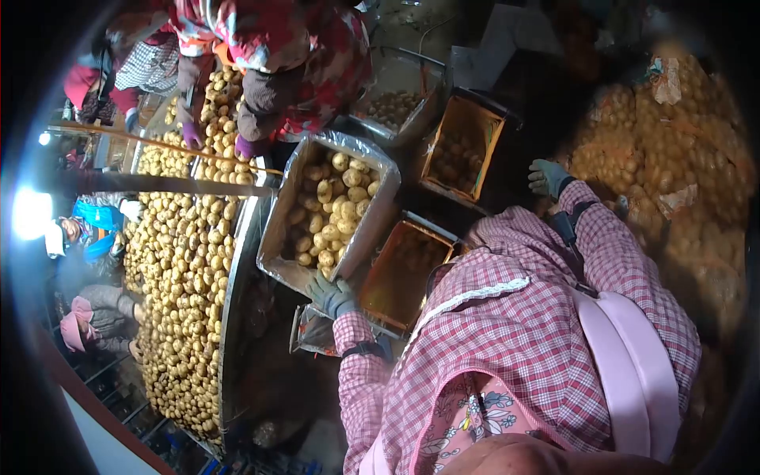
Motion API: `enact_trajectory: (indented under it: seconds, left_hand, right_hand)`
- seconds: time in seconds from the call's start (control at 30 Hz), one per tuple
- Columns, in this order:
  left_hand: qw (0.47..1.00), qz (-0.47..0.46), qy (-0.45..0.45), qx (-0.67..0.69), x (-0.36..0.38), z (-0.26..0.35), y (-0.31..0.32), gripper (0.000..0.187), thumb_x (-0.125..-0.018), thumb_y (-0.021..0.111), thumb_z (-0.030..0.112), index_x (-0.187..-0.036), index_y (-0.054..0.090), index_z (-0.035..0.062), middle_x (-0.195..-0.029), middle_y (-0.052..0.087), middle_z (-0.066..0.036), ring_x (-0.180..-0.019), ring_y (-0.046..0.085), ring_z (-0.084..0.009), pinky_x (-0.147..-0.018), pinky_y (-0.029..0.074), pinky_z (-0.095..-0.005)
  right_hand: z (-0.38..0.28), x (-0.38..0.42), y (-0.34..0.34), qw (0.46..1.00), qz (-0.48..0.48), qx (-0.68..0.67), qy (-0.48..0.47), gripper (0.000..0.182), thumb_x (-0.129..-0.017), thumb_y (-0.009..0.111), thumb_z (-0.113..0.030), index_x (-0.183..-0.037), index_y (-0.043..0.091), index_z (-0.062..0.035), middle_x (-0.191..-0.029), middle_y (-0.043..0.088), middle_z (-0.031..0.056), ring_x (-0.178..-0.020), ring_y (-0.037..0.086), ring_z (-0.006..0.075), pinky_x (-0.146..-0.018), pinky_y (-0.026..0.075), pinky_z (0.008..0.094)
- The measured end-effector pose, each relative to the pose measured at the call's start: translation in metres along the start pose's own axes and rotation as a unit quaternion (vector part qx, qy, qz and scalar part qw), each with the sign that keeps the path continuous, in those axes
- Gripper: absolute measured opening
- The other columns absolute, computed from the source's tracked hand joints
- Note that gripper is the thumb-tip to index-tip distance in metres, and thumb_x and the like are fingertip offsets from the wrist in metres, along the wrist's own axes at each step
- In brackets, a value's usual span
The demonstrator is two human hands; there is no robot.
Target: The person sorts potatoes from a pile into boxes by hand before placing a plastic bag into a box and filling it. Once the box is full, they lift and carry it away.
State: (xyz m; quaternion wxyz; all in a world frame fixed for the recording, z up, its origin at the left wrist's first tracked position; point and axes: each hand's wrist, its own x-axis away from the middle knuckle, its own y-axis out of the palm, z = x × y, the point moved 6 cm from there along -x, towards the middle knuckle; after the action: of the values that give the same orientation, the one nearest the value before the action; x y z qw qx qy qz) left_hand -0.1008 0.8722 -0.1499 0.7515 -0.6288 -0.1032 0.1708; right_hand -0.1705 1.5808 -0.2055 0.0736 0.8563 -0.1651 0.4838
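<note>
Left hand (332,294), gloved, grips the near rim of the foil-lined potato crate (372,226), which extends away from it; right hand (548,177) hangs open, empty, farther off.

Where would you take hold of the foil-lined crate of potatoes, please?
By the rim at its near corner, from below in this view, where the left hand already rests. The foil-lined crate is open-topped and full of potatoes, so a second grip on the far rim seems wise.

Long trough (234,261) left of left-hand fingers (321,286), heaped with loose potatoes (178,269). Lined crate (372,229) of potatoes touching those fingers, resting on trough edge. Orange boxes (400,273) just right of them. Netted sacks (673,150) beyond right-hand fingers (541,176).
</note>
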Motion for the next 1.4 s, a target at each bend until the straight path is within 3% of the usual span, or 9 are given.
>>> enact_trajectory:
  seconds: [0.17,0.27,0.33,0.4,0.47,0.67,0.77,1.0,1.4]
  left_hand:
    - [0.989,-0.094,-0.082,-0.076,-0.001,0.008,-0.007,0.079,-0.082,0.070,0.034,-0.151,0.042,0.0086,-0.153,0.042,-0.022,-0.144,0.035,-0.0406,-0.121,0.025,-0.0532]
    - [0.977,-0.062,-0.127,-0.159,0.007,0.010,0.018,0.079,-0.083,0.068,0.035,-0.151,0.041,0.0058,-0.154,0.040,-0.024,-0.145,0.034,-0.0417,-0.122,0.023,-0.0524]
    - [0.979,-0.124,-0.162,-0.017,0.001,0.095,-0.010,0.083,-0.083,0.068,0.037,-0.153,0.038,0.0032,-0.158,0.034,-0.026,-0.148,0.029,-0.0425,-0.123,0.021,-0.0519]
    - [0.989,-0.095,-0.110,0.015,-0.005,0.153,-0.001,0.091,-0.081,0.070,0.039,-0.156,0.033,0.0029,-0.160,0.030,-0.028,-0.150,0.022,-0.0456,-0.124,0.020,-0.0518]
    - [0.975,-0.135,-0.176,0.004,-0.009,0.200,0.010,0.101,-0.080,0.073,0.042,-0.160,0.024,0.0042,-0.163,0.022,-0.027,-0.152,0.013,-0.0481,-0.125,0.017,-0.0508]
    - [0.951,-0.155,-0.266,-0.034,-0.016,0.224,0.014,0.113,-0.081,0.075,0.048,-0.163,0.008,0.0069,-0.168,0.005,-0.023,-0.154,0.000,-0.0475,-0.128,0.008,-0.0481]
    - [0.943,-0.181,-0.277,-0.042,-0.019,0.226,0.011,0.114,-0.083,0.072,0.052,-0.163,0.004,0.0073,-0.169,0.001,-0.022,-0.155,-0.004,-0.0448,-0.128,0.005,-0.0464]
    - [0.935,-0.206,-0.286,-0.044,-0.019,0.222,0.010,0.113,-0.083,0.071,0.052,-0.163,0.005,0.0073,-0.170,0.000,-0.019,-0.156,-0.007,-0.0423,-0.128,0.002,-0.0440]
    - [0.921,-0.233,-0.309,-0.054,-0.027,0.221,0.011,0.123,-0.077,0.074,0.060,-0.164,0.004,0.0076,-0.170,-0.003,-0.020,-0.156,-0.008,-0.0407,-0.127,0.002,-0.0444]
  right_hand:
    - [-0.055,-0.053,-0.015,0.998,-0.061,0.015,0.018,0.044,-0.097,0.058,-0.045,-0.120,0.063,-0.0083,-0.098,0.068,0.0117,-0.076,0.068,0.0270,-0.066,0.059,0.0398]
    - [-0.116,-0.067,0.009,0.986,-0.145,0.064,0.044,0.042,-0.098,0.057,-0.045,-0.117,0.066,-0.0080,-0.092,0.068,0.0100,-0.070,0.067,0.0222,-0.061,0.057,0.0347]
    - [-0.153,-0.066,0.036,0.975,-0.205,0.074,0.040,0.044,-0.097,0.058,-0.046,-0.117,0.069,-0.0085,-0.077,0.067,0.0038,-0.060,0.065,0.0184,-0.057,0.055,0.0320]
    - [-0.184,-0.065,0.065,0.960,-0.244,0.135,0.036,0.041,-0.097,0.059,-0.044,-0.115,0.071,-0.0096,-0.076,0.068,0.0030,-0.057,0.064,0.0177,-0.055,0.052,0.0302]
    - [-0.203,-0.054,0.098,0.943,-0.294,0.144,0.054,0.034,-0.097,0.061,-0.039,-0.112,0.072,-0.0105,-0.076,0.068,0.0030,-0.056,0.063,0.0161,-0.053,0.050,0.0290]
    - [-0.214,-0.001,0.207,0.873,-0.428,0.191,0.133,0.026,-0.096,0.066,-0.028,-0.110,0.069,-0.0052,-0.078,0.065,-0.0004,-0.056,0.058,0.0104,-0.049,0.045,0.0227]
    - [-0.183,-0.011,0.250,0.808,-0.516,0.246,0.143,0.032,-0.094,0.068,-0.035,-0.112,0.070,-0.0080,-0.094,0.069,0.0073,-0.065,0.066,0.0171,-0.059,0.055,0.0293]
    - [-0.172,0.007,0.265,0.838,-0.462,0.272,0.103,0.035,-0.095,0.070,-0.032,-0.117,0.066,-0.0043,-0.095,0.068,0.0052,-0.063,0.064,0.0129,-0.054,0.054,0.0255]
    - [-0.193,-0.018,0.193,0.861,-0.433,0.251,0.089,0.041,-0.097,0.065,-0.036,-0.125,0.065,-0.0057,-0.105,0.068,0.0068,-0.072,0.068,0.0163,-0.066,0.060,0.0321]
